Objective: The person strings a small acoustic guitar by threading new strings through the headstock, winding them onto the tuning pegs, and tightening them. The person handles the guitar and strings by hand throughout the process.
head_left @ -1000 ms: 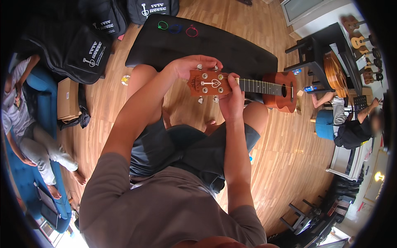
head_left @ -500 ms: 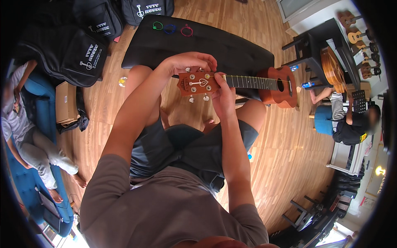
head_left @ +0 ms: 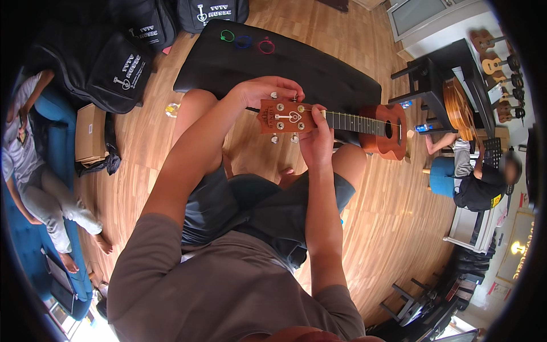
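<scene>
Headstock [head_left: 289, 117], shifted rightward in view; right hand [head_left: 317, 139] holding ukulele [head_left: 345, 121]; left hand [head_left: 268, 90] at upper peg [head_left: 294, 97], grip unclear; three loops [head_left: 243, 47] on black surface [head_left: 290, 65]

Head-worn view (wide fisheye), facing down, fingers [head_left: 285, 84] near

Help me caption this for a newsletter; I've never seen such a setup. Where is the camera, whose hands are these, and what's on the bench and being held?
There is no machine here: these are a person's two bare hands. The view comes from a fisheye camera worn on the head and looking down, so straight edges bend. The right hand holds a small brown ukulele near its headstock. The left hand is at the tuning pegs; whether it grips one is hard to tell. On the black padded bench beyond lie a green loop, a blue loop and a pink loop.
</scene>
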`<act>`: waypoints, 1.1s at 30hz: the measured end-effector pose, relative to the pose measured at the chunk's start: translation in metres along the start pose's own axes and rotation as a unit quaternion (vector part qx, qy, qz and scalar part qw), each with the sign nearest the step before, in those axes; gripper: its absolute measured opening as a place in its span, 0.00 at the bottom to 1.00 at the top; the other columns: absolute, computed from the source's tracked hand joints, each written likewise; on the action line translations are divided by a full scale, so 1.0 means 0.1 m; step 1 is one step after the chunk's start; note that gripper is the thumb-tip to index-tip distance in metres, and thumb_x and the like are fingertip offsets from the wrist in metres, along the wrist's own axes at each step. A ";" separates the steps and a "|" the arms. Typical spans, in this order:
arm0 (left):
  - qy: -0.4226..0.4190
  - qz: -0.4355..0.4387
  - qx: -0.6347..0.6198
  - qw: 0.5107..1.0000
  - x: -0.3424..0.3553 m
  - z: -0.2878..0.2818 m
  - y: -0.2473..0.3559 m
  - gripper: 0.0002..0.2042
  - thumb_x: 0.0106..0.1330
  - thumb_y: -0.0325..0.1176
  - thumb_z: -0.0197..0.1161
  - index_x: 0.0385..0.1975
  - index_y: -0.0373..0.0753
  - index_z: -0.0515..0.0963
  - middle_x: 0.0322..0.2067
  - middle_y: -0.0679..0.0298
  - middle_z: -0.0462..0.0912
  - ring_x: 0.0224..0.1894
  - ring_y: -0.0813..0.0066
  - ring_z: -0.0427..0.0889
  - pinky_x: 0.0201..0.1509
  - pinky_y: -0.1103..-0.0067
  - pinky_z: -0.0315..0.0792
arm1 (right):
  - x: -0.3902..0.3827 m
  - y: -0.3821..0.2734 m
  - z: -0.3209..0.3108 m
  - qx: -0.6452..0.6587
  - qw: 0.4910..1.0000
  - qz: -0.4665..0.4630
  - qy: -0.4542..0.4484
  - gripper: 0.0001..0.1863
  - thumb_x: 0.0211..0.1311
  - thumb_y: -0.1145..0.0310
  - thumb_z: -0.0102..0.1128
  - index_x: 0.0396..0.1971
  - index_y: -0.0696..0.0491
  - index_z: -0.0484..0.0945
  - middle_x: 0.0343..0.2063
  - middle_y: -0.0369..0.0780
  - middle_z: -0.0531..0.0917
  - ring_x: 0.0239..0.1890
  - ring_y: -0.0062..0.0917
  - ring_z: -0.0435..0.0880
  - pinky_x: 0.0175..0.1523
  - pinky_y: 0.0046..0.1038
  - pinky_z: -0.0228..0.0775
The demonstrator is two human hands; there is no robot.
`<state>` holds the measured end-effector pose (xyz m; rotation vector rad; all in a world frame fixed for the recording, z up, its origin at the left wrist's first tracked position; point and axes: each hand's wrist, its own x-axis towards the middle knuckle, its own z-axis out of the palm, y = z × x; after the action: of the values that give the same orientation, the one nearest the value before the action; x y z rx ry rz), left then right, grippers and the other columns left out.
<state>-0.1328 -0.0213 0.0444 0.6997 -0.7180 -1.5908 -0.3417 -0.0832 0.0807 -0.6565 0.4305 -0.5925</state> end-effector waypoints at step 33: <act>-0.032 0.051 -0.164 0.985 0.11 -0.03 -0.15 0.04 0.63 0.24 0.58 0.37 0.36 0.75 0.39 0.58 0.73 0.42 0.62 0.79 0.45 0.70 0.79 | 0.00 -0.09 -0.14 0.037 0.999 -0.005 -0.020 0.11 0.68 0.70 0.64 0.46 0.53 0.73 0.40 0.36 0.81 0.45 0.23 0.84 0.48 0.27 0.81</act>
<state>-0.1414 -0.0309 0.0301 0.3670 -0.5120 -1.5933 -0.3526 -0.0950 0.0764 -0.5995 0.3657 -0.6005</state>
